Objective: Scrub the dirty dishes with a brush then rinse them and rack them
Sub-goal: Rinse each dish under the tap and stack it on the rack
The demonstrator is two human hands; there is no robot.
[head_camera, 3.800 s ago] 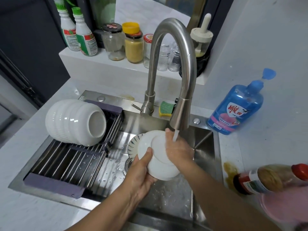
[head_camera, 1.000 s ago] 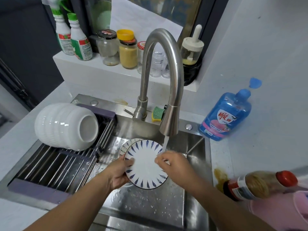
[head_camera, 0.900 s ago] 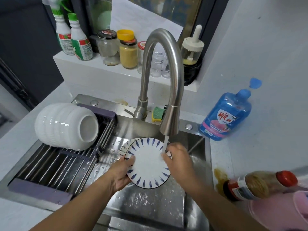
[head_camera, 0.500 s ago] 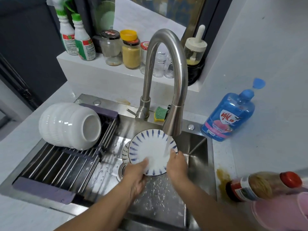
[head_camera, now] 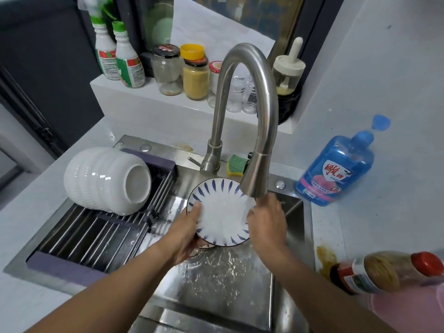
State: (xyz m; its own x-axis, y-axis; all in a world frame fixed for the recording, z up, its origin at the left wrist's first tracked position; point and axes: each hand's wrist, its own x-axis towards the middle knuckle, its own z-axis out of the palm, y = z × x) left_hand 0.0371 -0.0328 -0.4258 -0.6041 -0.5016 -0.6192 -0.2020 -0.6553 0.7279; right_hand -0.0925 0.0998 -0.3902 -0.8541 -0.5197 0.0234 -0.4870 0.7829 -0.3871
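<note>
A small white plate with blue dashes round its rim [head_camera: 219,207] is tilted face-up under the running faucet [head_camera: 254,179], and water sheets over its middle. My left hand [head_camera: 187,239] grips the plate's left edge, thumb on the face. My right hand [head_camera: 266,224] holds the right edge, fingers on the rim just below the spout. The edge of a second patterned plate [head_camera: 207,246] peeks out beneath. A stack of white bowls [head_camera: 108,179] lies on its side on the roll-up rack [head_camera: 96,236] over the sink's left half. No brush is in view.
The steel sink [head_camera: 221,284] is wet, with its drain under the plates. A green sponge [head_camera: 236,164] sits behind the faucet. A blue soap bottle [head_camera: 336,171] stands at the right, a sauce bottle [head_camera: 384,272] lies near a brown spill, and jars line the back ledge [head_camera: 192,102].
The plate was flipped from its white underside to its patterned face. Both hands have since lifted it up under the spout, so water now runs over the centre.
</note>
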